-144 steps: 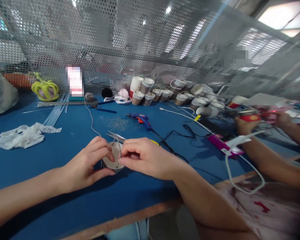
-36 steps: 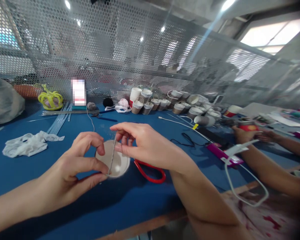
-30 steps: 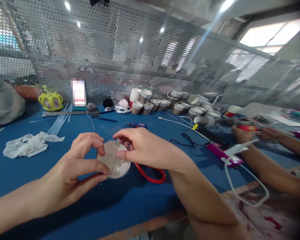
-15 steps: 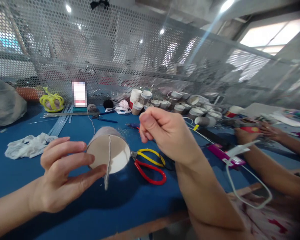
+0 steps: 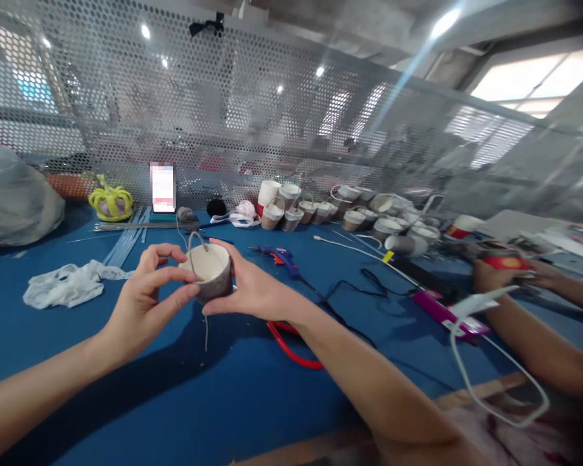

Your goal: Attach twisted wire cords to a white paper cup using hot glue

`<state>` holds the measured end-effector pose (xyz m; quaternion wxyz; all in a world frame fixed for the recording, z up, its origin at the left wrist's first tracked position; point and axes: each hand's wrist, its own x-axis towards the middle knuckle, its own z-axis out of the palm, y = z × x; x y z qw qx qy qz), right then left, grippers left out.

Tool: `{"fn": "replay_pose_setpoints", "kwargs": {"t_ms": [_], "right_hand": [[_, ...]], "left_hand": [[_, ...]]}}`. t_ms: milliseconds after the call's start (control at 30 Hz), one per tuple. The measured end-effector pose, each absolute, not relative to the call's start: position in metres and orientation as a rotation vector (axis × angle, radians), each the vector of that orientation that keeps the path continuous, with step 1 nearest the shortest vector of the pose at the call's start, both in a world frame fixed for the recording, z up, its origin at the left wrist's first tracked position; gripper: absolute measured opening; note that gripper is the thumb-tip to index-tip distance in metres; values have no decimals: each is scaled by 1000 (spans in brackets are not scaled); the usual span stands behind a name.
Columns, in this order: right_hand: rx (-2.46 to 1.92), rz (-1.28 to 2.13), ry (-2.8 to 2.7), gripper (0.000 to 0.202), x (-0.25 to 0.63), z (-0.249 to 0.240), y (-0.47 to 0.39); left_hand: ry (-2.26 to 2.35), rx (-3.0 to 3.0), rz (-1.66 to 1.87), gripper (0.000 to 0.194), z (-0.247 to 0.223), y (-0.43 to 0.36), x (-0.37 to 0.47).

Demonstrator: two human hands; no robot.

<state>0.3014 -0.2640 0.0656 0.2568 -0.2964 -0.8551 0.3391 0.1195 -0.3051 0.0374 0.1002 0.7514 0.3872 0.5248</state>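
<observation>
A paper cup (image 5: 219,286) with grey yarn around its outside is held above the table, its opening tilted up toward me. My right hand (image 5: 252,285) wraps the cup's far and right side. At the left rim, my left hand (image 5: 150,294) pinches with thumb and fingers, touching the grey yarn (image 5: 190,254), which rises in a loop over the opening. A loose yarn end (image 5: 206,335) dangles below the cup. Under my right forearm lie the scissors, with one red handle (image 5: 291,349) showing. Behind my right hand rests a blue glue gun (image 5: 282,256).
Several wrapped cups (image 5: 350,217) stand along the mesh wall. Left are white fabric (image 5: 65,285), a phone (image 5: 163,188) and a yellow-tied bundle (image 5: 111,202). A purple power strip (image 5: 447,316) and cables lie right, near another person's arm (image 5: 534,330).
My right hand has come down from the air and closed around the cup. The cup has turned from its opening facing me to more upright, and sits farther away.
</observation>
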Motion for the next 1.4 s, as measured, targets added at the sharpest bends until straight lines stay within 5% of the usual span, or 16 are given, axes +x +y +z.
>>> {"fn": "replay_pose_setpoints", "kwargs": {"t_ms": [167, 433, 633, 1000, 1233, 1400], "right_hand": [[-773, 905, -2227, 72, 292, 57, -262], [-649, 753, -2245, 69, 291, 51, -264], [-505, 597, -2234, 71, 291, 49, -264], [-387, 371, -2250, 71, 294, 50, -264], [-466, 526, -2226, 73, 293, 52, -266], [-572, 812, -2162, 75, 292, 54, -266]], "left_hand": [[1151, 2308, 1506, 7, 39, -306, 118], [1157, 2560, 1489, 6, 48, -310, 119], [1158, 2855, 1685, 24, 47, -311, 117], [1006, 2980, 1748, 17, 51, -317, 119], [1080, 2868, 1638, 45, 51, -320, 114], [980, 2271, 1840, 15, 55, -317, 112]]}}
